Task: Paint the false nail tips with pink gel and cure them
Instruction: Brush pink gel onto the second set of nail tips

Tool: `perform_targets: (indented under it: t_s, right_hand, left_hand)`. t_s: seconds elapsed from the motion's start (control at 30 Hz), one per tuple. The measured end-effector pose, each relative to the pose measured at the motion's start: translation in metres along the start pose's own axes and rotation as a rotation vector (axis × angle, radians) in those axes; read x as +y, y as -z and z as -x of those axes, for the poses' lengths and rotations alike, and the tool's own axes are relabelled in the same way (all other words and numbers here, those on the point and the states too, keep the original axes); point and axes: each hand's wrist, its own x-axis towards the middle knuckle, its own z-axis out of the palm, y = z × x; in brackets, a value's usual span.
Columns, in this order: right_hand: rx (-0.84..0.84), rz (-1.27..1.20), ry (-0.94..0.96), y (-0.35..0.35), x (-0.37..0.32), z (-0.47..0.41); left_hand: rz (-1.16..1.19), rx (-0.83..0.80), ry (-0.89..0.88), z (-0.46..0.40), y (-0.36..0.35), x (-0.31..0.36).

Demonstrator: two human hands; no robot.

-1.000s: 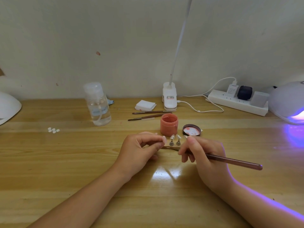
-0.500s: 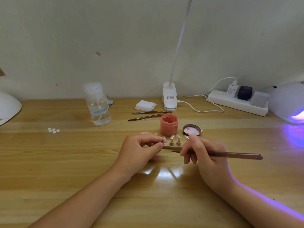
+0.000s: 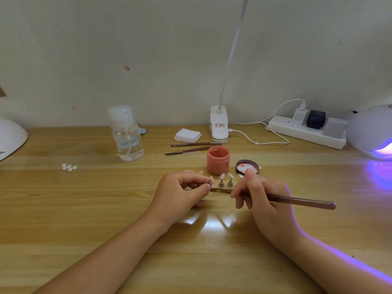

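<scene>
left hand [image 3: 180, 190] grip pinches a nail tip [image 3: 212, 180]; right hand [image 3: 262, 198] hides the held brush [image 3: 301, 202] head.

Gel jar [image 3: 218, 160] stands behind nail tips [image 3: 226, 179], lid [image 3: 247, 166] to its right.

glossy wooden table [image 3: 84, 209] (varnished, glaring); clear plastic bottle [image 3: 127, 139].

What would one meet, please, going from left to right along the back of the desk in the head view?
White dome lamp → clear pump bottle → stack of white pads → clip lamp base → power strip → lit curing lamp.
</scene>
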Motion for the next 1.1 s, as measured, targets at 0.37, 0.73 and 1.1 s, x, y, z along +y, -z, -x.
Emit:
perform_targets:
  t_s: [0.37, 0.73, 1.1]
  right_hand:
    - [-0.017, 0.007, -0.007, -0.0013, 0.0015, -0.0011]
    - [0.0, 0.08, -0.001, -0.0033, 0.001, -0.0031]
    - [0.034, 0.026, -0.047, -0.0024, -0.002, -0.003]
  left_hand:
    - [-0.013, -0.015, -0.004, 0.0001, 0.0003, 0.0002]
    - [-0.024, -0.031, -0.01, -0.0002, 0.0007, 0.0001]
    - [-0.034, -0.028, -0.033, -0.0008, 0.0016, -0.0023]
